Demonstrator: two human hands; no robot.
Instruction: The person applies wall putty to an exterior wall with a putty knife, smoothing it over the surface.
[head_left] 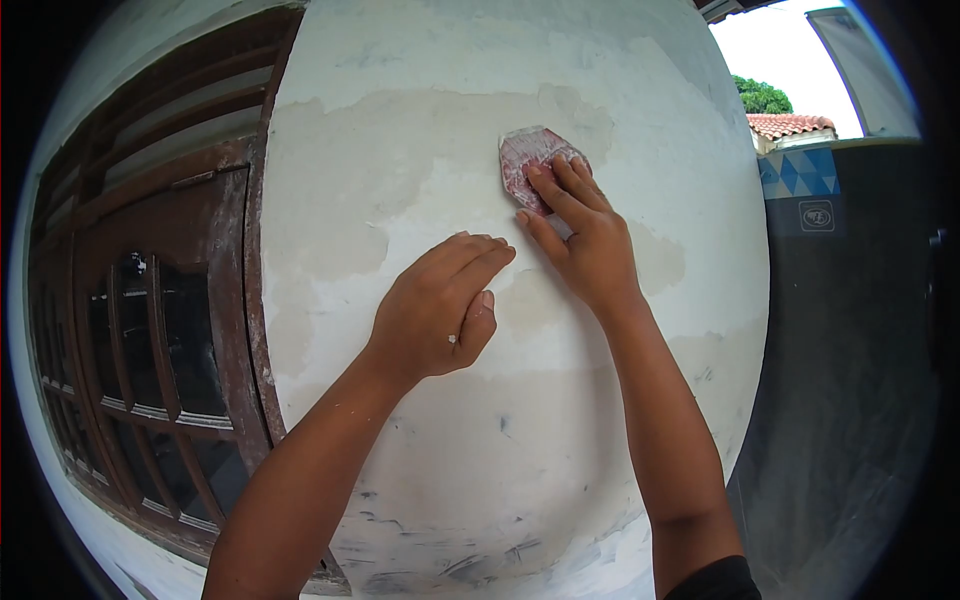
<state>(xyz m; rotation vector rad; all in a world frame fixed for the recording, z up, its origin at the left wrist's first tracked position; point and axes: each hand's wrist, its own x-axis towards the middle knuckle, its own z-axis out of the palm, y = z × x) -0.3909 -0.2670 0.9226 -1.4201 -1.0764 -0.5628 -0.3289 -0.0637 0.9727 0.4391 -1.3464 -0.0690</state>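
My right hand (588, 230) presses a reddish piece of sandpaper (522, 168), coated in white dust, flat against the wall (440, 200). Its fingers lie over the sheet's lower right part, with the thumb at the bottom edge. My left hand (440, 305) is below and to the left, in front of the wall, fingers together and curled with the thumb tucked under. Nothing shows in it; its palm is turned away. A white speck sits near its wrist. Patches of beige filler spread over the white wall around both hands.
To the left is a brown wooden door (160, 300) with glass panes and a worn frame. A dark panel (845, 400) with a blue patterned strip (800, 174) stands at the right. Beyond it are a tiled roof (790, 125) and a tree (762, 96).
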